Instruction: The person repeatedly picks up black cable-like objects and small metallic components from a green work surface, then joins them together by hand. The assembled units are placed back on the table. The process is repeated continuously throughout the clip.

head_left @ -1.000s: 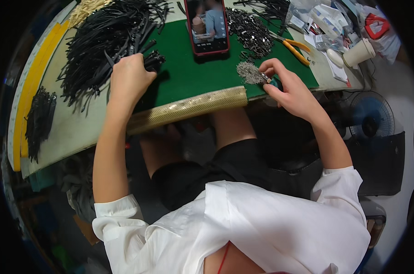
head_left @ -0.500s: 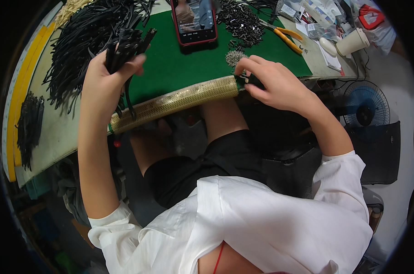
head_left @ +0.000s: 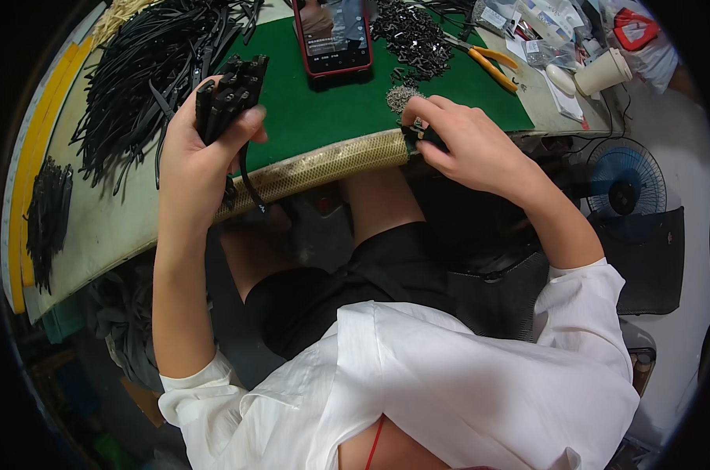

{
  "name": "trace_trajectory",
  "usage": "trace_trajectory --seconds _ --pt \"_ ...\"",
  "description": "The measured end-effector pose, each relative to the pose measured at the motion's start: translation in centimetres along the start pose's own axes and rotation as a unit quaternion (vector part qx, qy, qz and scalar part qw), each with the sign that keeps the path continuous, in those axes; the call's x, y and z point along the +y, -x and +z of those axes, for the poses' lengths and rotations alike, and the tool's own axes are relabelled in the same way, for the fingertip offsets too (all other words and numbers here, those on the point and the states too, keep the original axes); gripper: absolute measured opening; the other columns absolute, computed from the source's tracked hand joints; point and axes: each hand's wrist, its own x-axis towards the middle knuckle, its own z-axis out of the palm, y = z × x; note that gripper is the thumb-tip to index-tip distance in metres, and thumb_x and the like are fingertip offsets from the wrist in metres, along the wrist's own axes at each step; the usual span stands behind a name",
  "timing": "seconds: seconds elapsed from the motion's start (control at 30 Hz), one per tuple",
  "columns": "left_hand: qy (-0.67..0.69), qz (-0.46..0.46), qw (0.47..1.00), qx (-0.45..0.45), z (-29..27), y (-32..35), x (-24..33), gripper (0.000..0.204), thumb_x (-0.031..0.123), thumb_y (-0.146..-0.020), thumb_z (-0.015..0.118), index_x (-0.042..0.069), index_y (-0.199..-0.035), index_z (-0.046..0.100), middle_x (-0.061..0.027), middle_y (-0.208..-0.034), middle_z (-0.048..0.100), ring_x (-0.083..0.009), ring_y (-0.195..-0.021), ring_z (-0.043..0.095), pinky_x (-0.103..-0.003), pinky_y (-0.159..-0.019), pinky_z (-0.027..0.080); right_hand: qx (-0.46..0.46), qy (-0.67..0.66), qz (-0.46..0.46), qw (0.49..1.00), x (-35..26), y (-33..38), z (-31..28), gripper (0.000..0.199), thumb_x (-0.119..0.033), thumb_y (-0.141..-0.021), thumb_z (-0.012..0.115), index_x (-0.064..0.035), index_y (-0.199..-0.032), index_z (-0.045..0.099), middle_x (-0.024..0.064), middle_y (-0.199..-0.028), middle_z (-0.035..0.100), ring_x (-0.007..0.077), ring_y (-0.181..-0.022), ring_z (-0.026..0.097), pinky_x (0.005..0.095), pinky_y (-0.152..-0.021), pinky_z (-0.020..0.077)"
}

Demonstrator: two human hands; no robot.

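My left hand is wrapped round a bundle of narrow black strips, their blocky ends bunched above the thumb. One loose strip hangs below the fist toward the table's front edge. Over that edge lies a gold mesh-patterned roll. At the roll's right end, my right hand is closed, thumb and forefinger curled toward each other. A small dark thing shows between those fingers, too small and shaded to name. Just beyond the fingertips is a small heap of silvery bits on the green mat.
A large pile of black strips covers the left side, with a smaller bunch nearer the edge. A phone lies at the back beside small black pieces. Orange-handled pliers, a cup and plastic bags are at right.
My left hand has moved right and slightly nearer with the bundle, whose ends now face up more. My right hand has barely shifted at the roll's end.
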Motion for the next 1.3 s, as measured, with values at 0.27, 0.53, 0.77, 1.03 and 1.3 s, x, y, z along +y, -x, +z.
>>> trace_trajectory --seconds 0.27,0.53,0.77,1.03,1.3 --pt "-0.031 0.000 0.999 0.013 0.1 0.2 -0.5 0.019 0.016 -0.088 0.072 0.007 -0.104 0.068 0.0028 -0.072 0.063 -0.0010 -0.055 0.045 -0.019 -0.050 0.032 -0.014 0.014 0.033 0.999 -0.6 -0.3 0.0 0.027 -0.009 -0.087 0.061 -0.0056 -0.113 0.056 0.0182 -0.104 0.065 0.0385 -0.095 0.064 0.0454 -0.083 0.0511" --pt "0.028 0.029 0.999 0.005 0.5 0.8 -0.5 0.016 0.010 -0.089 0.070 0.003 -0.104 0.067 0.0058 -0.070 0.056 -0.0015 -0.061 0.047 -0.020 -0.055 0.036 -0.036 0.042 0.017 0.998 -0.8 -1.2 -0.5 0.029 -0.010 -0.087 0.060 -0.0070 -0.115 0.057 0.0183 -0.102 0.065 0.0386 -0.093 0.065 0.0456 -0.082 0.0525" --pt "-0.067 0.072 0.995 0.023 1.6 2.2 0.6 0.015 0.001 -0.087 0.070 -0.002 -0.099 0.062 0.0025 -0.075 0.057 -0.0030 -0.069 0.048 -0.020 -0.061 0.039 -0.071 0.069 0.042 0.994 -1.5 -1.3 -1.3 0.035 -0.011 -0.086 0.062 -0.0075 -0.120 0.057 0.0165 -0.101 0.064 0.0357 -0.094 0.065 0.0430 -0.085 0.0514" --pt "0.038 0.086 0.995 0.035 3.3 3.3 0.0 0.017 -0.001 -0.089 0.068 -0.003 -0.105 0.061 -0.0036 -0.077 0.066 -0.0077 -0.071 0.063 -0.022 -0.066 0.049 -0.052 -0.660 0.078 0.745 -7.8 -0.6 -1.4 0.035 -0.018 -0.095 0.064 -0.0102 -0.128 0.055 0.0030 -0.097 0.056 0.0055 -0.051 0.056 0.0170 -0.042 0.0373" --pt "-0.042 0.183 0.980 0.061 3.4 3.4 -0.8 0.029 -0.008 -0.081 0.058 -0.003 -0.109 0.063 -0.0035 -0.077 0.065 -0.0093 -0.070 0.062 -0.022 -0.066 0.048 -0.050 -0.701 0.070 0.708 -9.5 -1.1 -0.2 0.036 -0.020 -0.096 0.062 -0.0100 -0.129 0.053 0.0049 -0.100 0.056 0.0050 -0.052 0.056 0.0171 -0.041 0.0393"
